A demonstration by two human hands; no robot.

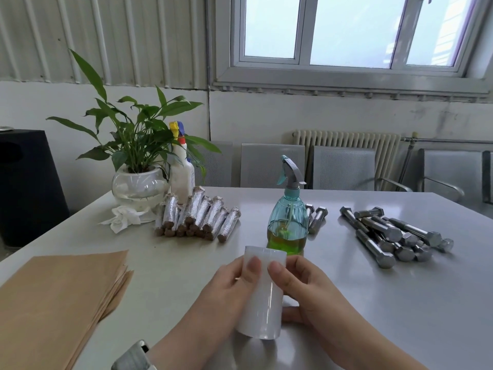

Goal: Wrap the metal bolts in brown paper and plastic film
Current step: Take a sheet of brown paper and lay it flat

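I see my left hand [226, 287] and right hand [301, 287] gripping the film roll [262, 292], fingers curled round it, just before the spray bottle [288, 222].

Bolts [394, 233] are seen as shiny bare metal, paper stack [58, 297] as matt brown, film roll [262, 295] as glossy plastic, table [400, 303] as smooth.

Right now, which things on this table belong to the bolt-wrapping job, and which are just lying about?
Job:
- roll of plastic film, held by left hand and right hand
- brown paper sheets
- bare bolts
- wrapped bolts

Lying about, as far as I can tell:
- green spray bottle
- white bottle
- potted plant
- crumpled tissue
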